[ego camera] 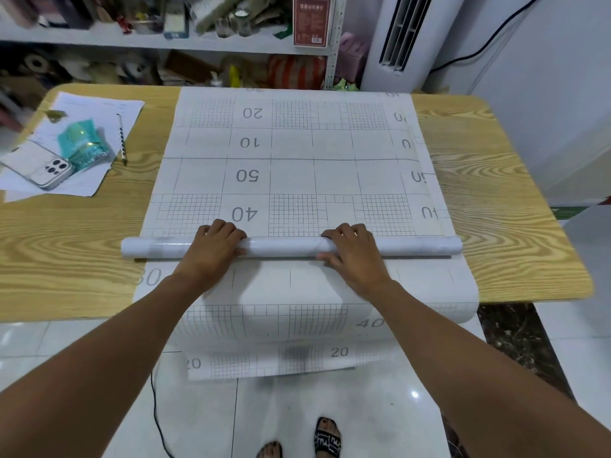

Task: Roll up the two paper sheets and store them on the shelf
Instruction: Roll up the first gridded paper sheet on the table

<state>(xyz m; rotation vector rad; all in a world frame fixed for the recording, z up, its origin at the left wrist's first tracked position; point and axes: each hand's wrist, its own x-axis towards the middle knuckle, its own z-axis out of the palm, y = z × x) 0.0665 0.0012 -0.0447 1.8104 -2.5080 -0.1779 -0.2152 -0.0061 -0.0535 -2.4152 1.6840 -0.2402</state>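
Observation:
A white gridded paper sheet (291,160) with printed numbers lies flat across the wooden table (496,209). Its near part is wound into a long white roll (284,246) lying left to right. My left hand (216,241) and my right hand (352,246) both grip this roll, fingers curled over its top, thumbs on the near side. A second gridded sheet (297,322) lies under the roll and hangs over the table's front edge toward the floor. The shelf (165,41) stands behind the table, crowded with items.
At the table's left lie loose papers (96,110), a phone (43,166), a teal packet (84,143) and a pencil (121,137). A white air conditioner (396,38) stands at the back right. A black cable (158,418) runs on the tiled floor by my feet.

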